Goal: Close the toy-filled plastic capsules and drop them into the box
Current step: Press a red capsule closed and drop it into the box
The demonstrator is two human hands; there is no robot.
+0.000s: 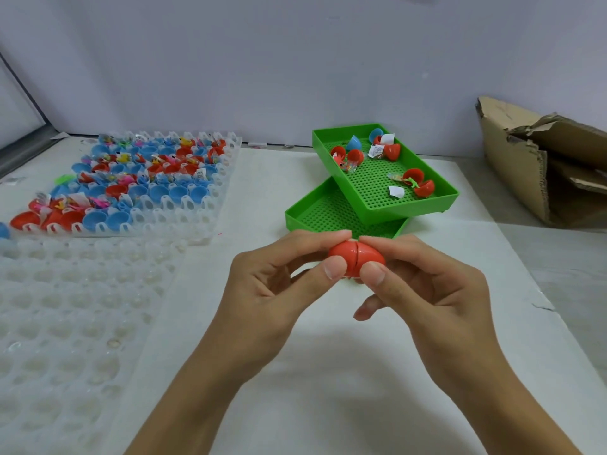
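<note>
At frame centre a red capsule is pinched nearly closed by the left hand and right hand, while many open capsules (upper left) remain and the cardboard box awaits.

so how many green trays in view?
2. Upper green tray holds open capsules and lies skewed on the lower green tray, just beyond the hands. Nothing suggests more underneath.

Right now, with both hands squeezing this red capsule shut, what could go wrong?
The red capsule still shows a seam, so it may not be fully snapped and could pop open when dropped. The left hand and right hand pinch it only at the fingertips, so it could slip out. The cardboard box sits far to the right, so a toss might miss.
</note>
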